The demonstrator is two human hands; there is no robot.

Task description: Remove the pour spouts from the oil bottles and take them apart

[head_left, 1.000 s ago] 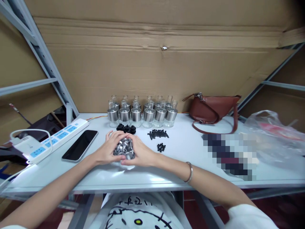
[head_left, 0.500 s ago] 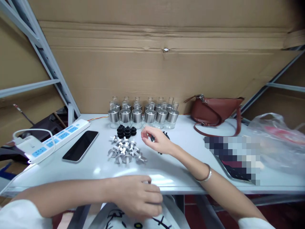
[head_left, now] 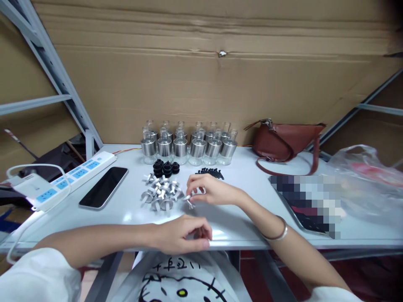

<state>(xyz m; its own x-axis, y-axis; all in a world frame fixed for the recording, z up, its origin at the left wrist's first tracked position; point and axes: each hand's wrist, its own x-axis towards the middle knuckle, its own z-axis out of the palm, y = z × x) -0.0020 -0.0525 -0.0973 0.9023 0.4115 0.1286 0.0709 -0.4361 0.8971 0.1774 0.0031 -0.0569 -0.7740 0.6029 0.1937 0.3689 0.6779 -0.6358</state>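
My right hand (head_left: 212, 189) is at the right edge of a heap of small silver parts (head_left: 161, 193), each a round disc with a stem. Its thumb and fingertips are closed on one such silver part (head_left: 188, 200), at the edge of the heap. Closer to me, my left hand (head_left: 185, 235) is at the table's front edge, palm side down. Its fingers are curled, with thumb tip and index tip close together; anything between them is too small to make out. Black ribbed stoppers (head_left: 166, 168) stand behind the heap. Small black pieces (head_left: 214, 172) lie in a row beyond my right hand.
Two rows of glass bottles with metal bands (head_left: 180, 147) line the back by the cardboard wall (head_left: 189, 92). At left lie a phone (head_left: 103, 187) and a power strip (head_left: 80, 173). On the right are a brown bag (head_left: 283, 142), a blurred-out flat item (head_left: 308, 205) and a plastic bag (head_left: 368, 184).
My right hand has come down and toward me from beside the black pieces and taken hold of a silver part. My left hand has risen slightly, its thumb and index tips now close together.
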